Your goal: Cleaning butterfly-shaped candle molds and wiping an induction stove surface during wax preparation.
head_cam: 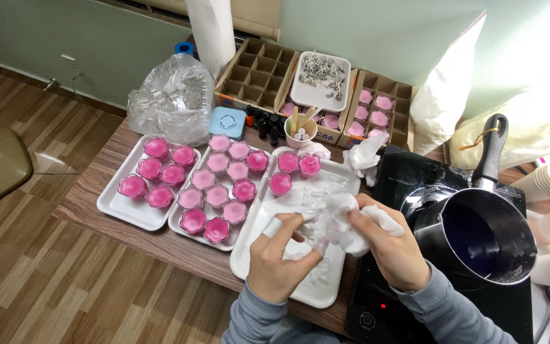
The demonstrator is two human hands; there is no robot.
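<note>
Both hands over the near white tray (249, 255), working one wad of crumpled white tissue (342, 223); left hand (278, 258) curled, fingers closed on the wad's left edge, a white wrap on one finger; right hand (389, 245) cupped round the wad from the right, fingers closed over it; what sits inside the tissue cannot be told. The wad is held above the tray, prob. so drips or bits land on the tray and not the wooden table (84, 204). Same tray carries clear empty cups, hard to count, and three filled pink cups (297, 169) at the far end. Two more white trays (112, 207) to the left, packed w/ pink-filled flower-shaped cups in rows, likely left to set. Dark saucepan (479, 239) on a black hotplate (383, 185) just right of the hands, handle pointing away; inside dark, contents unclear. Divided cardboard boxes (256, 70) at the back; one holds more pink cups; a small tray of metal-based wicks (323, 73) rests on top.
</note>
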